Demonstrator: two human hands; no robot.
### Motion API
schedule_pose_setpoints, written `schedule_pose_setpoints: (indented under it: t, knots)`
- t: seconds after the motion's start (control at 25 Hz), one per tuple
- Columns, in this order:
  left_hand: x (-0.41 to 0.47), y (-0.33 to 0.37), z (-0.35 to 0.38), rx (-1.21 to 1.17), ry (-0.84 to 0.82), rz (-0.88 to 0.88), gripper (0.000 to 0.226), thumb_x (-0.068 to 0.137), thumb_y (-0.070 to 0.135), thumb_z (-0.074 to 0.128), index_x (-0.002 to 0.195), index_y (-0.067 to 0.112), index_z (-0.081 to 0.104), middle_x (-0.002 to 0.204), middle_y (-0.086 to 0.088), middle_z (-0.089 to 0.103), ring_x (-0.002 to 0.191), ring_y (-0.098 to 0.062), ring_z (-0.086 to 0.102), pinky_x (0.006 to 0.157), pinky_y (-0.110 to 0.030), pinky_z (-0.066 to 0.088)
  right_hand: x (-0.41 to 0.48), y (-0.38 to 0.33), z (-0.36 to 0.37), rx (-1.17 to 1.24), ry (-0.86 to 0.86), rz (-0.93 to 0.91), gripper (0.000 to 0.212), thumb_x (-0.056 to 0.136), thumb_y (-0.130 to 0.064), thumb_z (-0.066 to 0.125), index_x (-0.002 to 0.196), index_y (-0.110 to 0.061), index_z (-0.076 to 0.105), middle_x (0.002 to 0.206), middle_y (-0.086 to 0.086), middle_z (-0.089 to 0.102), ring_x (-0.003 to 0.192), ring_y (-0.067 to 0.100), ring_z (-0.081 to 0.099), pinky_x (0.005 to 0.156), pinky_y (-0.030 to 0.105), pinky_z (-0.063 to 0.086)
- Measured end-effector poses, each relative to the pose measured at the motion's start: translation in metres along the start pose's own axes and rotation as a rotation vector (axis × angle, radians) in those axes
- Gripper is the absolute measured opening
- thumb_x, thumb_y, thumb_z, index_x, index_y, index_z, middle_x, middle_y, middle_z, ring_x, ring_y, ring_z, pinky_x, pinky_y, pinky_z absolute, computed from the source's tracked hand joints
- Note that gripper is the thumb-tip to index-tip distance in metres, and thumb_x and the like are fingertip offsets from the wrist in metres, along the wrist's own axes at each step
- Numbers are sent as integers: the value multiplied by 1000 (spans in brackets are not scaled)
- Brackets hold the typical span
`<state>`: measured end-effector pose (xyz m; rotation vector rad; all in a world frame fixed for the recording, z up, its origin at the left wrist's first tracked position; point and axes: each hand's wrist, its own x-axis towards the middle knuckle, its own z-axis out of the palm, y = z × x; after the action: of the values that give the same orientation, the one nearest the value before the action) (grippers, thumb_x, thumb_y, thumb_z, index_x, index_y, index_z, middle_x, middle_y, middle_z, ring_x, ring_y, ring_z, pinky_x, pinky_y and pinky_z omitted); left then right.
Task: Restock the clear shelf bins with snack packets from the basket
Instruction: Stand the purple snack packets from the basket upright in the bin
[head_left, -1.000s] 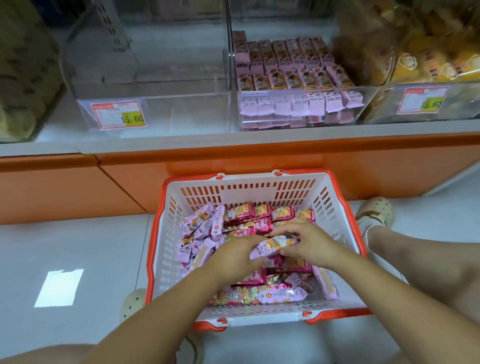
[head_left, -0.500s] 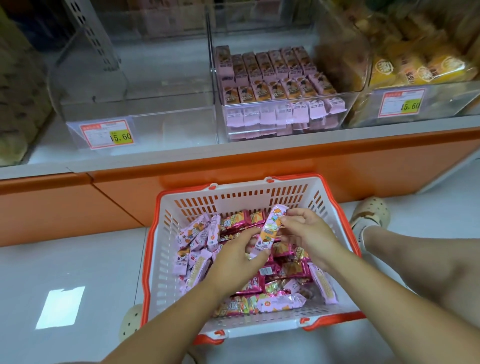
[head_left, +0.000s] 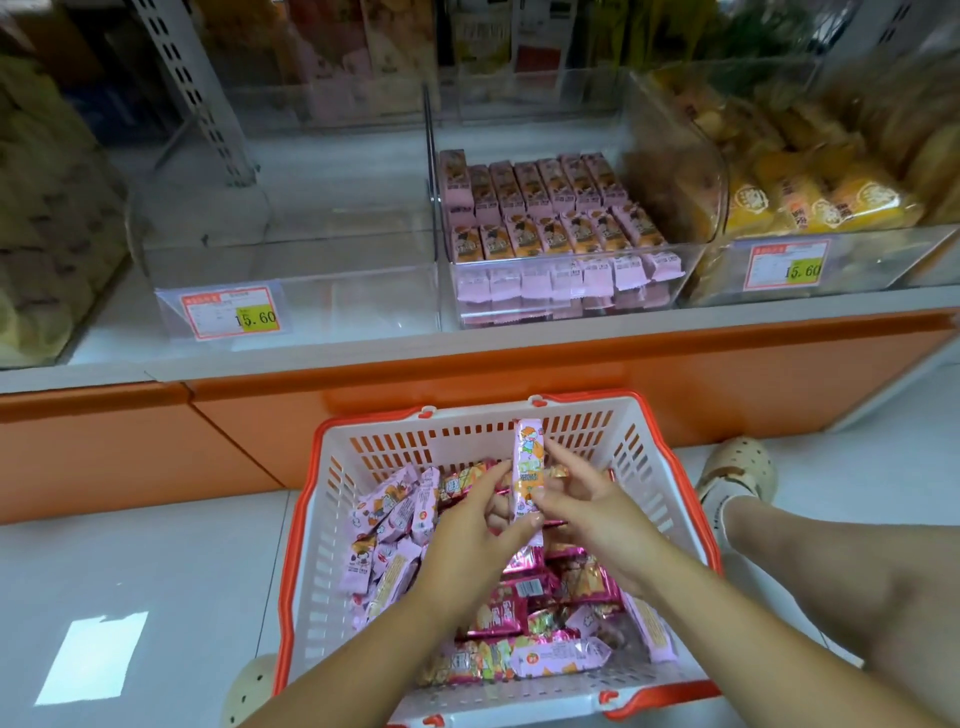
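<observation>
Basket (head_left: 322, 571) sat on the floor (head_left: 130, 561) against the shelf's (head_left: 363, 356) orange base, full of pink and red packets (head_left: 498, 613). Both hands were over it holding one pink packet (head_left: 528, 467) upright. The left hand (head_left: 467, 540) pinched its lower end and the right hand (head_left: 602, 525) pinched the middle, thumb in front. At the shelf's front edge, the middle bin (head_left: 435, 234) held neat pink rows, with the yellow-snack bin (head_left: 883, 262) to its right.

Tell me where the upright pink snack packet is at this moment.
Head view, centre: the pink packet stands upright above the basket, pinched between the left hand and right hand, its top in front of the basket's far wall.
</observation>
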<state>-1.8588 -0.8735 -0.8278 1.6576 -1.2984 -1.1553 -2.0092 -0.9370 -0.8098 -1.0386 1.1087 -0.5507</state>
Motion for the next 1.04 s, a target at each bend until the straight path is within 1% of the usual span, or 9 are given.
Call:
schedule_pose_setpoints:
  t: [0.16,0.32,0.44,0.56,0.64,0.72,0.8,0.92,1.04]
  knots:
    - [12,47,-35,262,7,162,58,84,52,63,134,55,33,80,15,64,73,-2,60,67,-22,50,-10,-51,7,-8,25,-199,54,87,-7,66,125,-44,55,106,-3,73,98,15,69,86,33,54]
    - [42,117,-93,511,396,498,36,90,49,48,124,39,55,85,22,58,82,2,54,69,-17,47,-12,-132,9,25,127,-440,38,83,-4,68,114,-25,64,96,2,74,90,12,70,71,21,54]
    - [82,153,-137,631,553,664,50,86,48,43,131,27,52,115,11,55,104,-6,51,91,-25,45,10,-199,9,-38,235,-596,27,84,-10,69,107,-24,66,93,-1,73,80,6,68,64,17,52]
    - [119,163,-166,836,416,566,70,87,62,31,150,30,24,155,9,28,138,-12,27,112,-29,25,69,-248,8,-240,298,-581,28,88,-16,68,115,-22,65,100,-6,71,87,7,66,72,24,55]
    - [134,157,-174,879,311,514,71,88,68,23,151,40,7,157,22,8,144,-9,16,116,-33,22,116,-267,9,-318,347,-507,30,88,-20,68,117,-16,67,110,0,71,97,17,66,88,38,55]
    - [140,150,-176,849,285,535,69,86,72,17,149,47,0,150,32,-3,144,-4,14,117,-33,22,155,-278,13,-438,384,-434,36,88,-24,68,122,-14,65,122,5,66,108,23,63,97,40,50]
    - [141,148,-177,837,289,558,69,85,74,15,148,49,-2,147,36,-8,143,-1,13,116,-31,21,183,-283,18,-626,384,-396,32,89,-29,64,117,-13,68,122,7,66,109,25,62,96,36,49]
    - [140,150,-177,838,285,542,69,84,75,12,147,50,-3,144,38,-12,142,1,12,114,-29,20,206,-279,27,-702,370,-366,28,90,-29,63,106,-8,73,113,11,71,99,26,66,86,31,51]
    - [139,151,-177,836,271,523,71,82,76,9,146,51,-5,145,37,-12,142,1,13,114,-30,21,213,-273,33,-722,369,-347,33,95,-32,57,116,-10,69,122,9,67,106,25,64,80,24,44]
